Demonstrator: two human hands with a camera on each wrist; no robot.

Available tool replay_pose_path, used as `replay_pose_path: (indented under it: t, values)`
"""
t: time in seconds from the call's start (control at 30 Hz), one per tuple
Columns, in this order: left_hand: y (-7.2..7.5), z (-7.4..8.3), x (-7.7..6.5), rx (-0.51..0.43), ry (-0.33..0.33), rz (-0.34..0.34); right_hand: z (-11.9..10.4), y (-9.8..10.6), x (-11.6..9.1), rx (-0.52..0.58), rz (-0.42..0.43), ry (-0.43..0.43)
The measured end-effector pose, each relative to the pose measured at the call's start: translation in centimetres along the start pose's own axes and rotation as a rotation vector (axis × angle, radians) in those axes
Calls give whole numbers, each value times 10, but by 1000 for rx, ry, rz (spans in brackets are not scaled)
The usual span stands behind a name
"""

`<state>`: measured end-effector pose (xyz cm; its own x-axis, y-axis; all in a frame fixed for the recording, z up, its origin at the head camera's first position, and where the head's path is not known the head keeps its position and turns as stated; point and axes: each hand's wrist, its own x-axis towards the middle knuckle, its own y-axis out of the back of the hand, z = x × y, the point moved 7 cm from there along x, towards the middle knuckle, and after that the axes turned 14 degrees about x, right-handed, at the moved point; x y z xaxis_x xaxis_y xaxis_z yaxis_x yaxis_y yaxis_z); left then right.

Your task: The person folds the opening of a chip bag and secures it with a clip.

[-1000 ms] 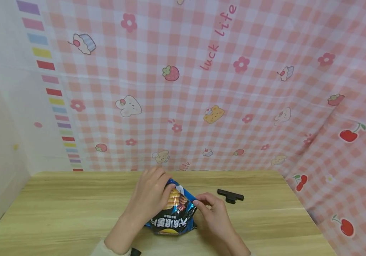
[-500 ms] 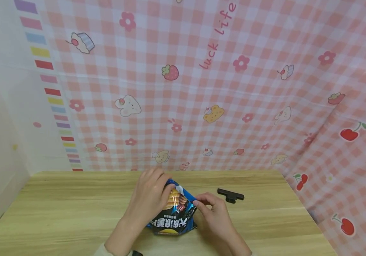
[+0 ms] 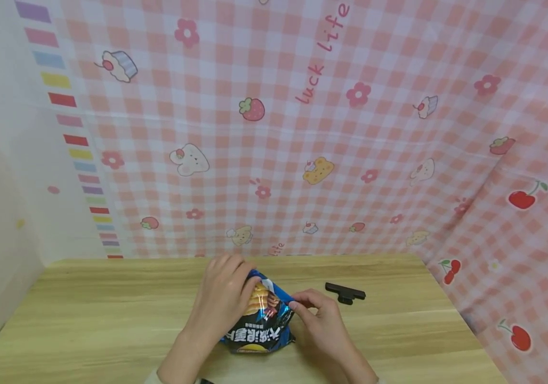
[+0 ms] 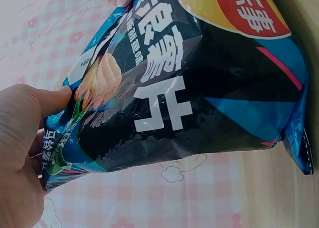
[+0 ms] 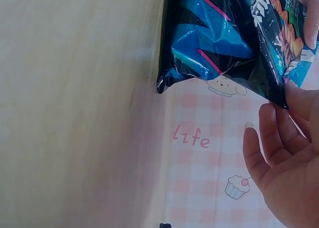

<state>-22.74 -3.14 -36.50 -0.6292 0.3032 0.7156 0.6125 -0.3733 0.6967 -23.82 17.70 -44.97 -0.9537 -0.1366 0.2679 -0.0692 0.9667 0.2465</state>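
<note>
The potato chip bag (image 3: 259, 328) is at the near middle of the tabletop (image 3: 111, 309), between the two hands. Its long axis rises at a slant from the tabletop, with the logo end low and toward the person and the seamed end raised and farther off; the print therefore reads upside down from the head view. The raised edge runs obliquely, from far left to near right.

The packaging is glossy black and blue, with pink slashes, large white Chinese characters, a picture of ridged chips and a red-and-yellow logo (image 4: 249, 11). It looks plump and creased.

The left hand (image 3: 223, 293) pinches the raised edge, thumb in front and fingers behind. The right hand (image 3: 322, 322) pinches the opposite corner between thumb and forefinger, its other fingers loosely bent. A black clip (image 3: 345, 294) lies beyond the right hand.
</note>
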Motion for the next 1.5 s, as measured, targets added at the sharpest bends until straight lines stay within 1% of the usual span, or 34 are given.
replay_pose_path:
  t: [0.1, 0.33, 0.53, 0.7, 0.83, 0.97, 1.1, 1.2, 1.27, 1.43, 1.5]
  values:
    - [0, 0, -1, 9, -1, 3, 0, 0, 0, -22, -3, 11]
    - [-1, 0, 0, 5, -1, -3, -8, 6, 0, -99, 15, 88]
    - [0, 0, 1, -2, -4, -5, -15, 21, 3, -112, 63, 139]
    - [0, 1, 1, -5, -2, -7, -18, 39, 8, -190, 73, 170]
    - [-1, 2, 2, -4, -5, -7, -18, 56, 13, -255, 37, 192]
    - [-2, 3, 2, -5, -13, -1, -12, 72, 18, -366, -2, 213]
    - [-2, 2, 1, 0, -15, -1, -4, 81, 21, -467, -38, 232]
    - [-2, 1, 0, 5, -13, -4, 3, 85, 23, -504, -84, 218]
    - [-2, 1, 0, 7, -10, -11, 9, 88, 24, -517, -113, 186]
    - [-2, 1, 1, 9, -5, -18, 28, 100, 28, -546, -168, 61]
    - [-2, 0, 1, 9, -2, -19, 35, 104, 29, -565, -188, 24]
